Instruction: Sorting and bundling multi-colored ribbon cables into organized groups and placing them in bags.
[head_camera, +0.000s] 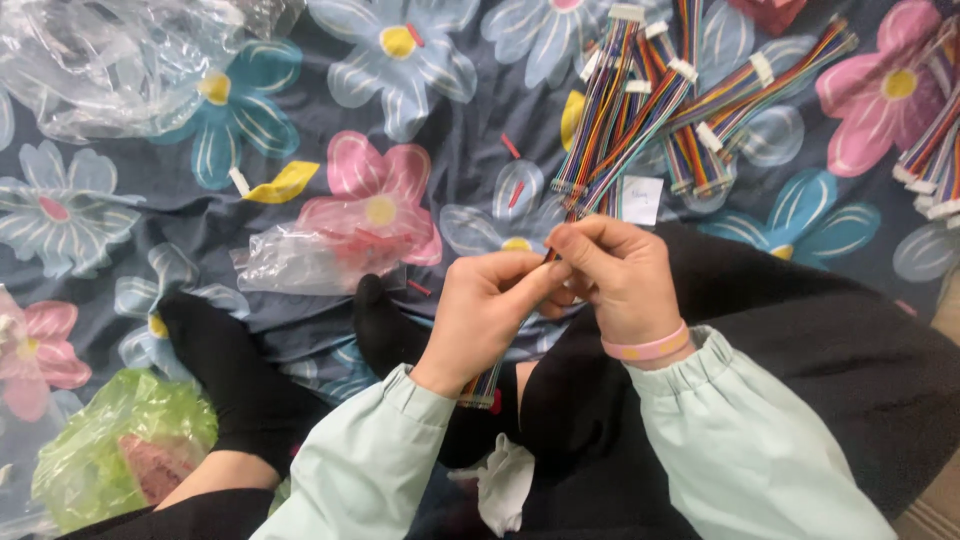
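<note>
Pinching ribbon cable (480, 385), both hands; cable pile (660, 110) beyond, pinch possibly hidden.

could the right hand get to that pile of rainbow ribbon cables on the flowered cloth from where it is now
Probably yes. The pile of ribbon cables lies just beyond the right hand, with nothing between them. But that hand and the left hand are both pinching one cable, so it would have to let go first.

Both arms wear pale mint-green sleeves (700, 440) gathered into elastic ruffled cuffs at the wrists. A pink wristband (648, 349) with small yellow marks circles the right wrist, just above its cuff. The feet wear black socks (225, 370), and the legs are covered by a black garment (800, 330).
</note>
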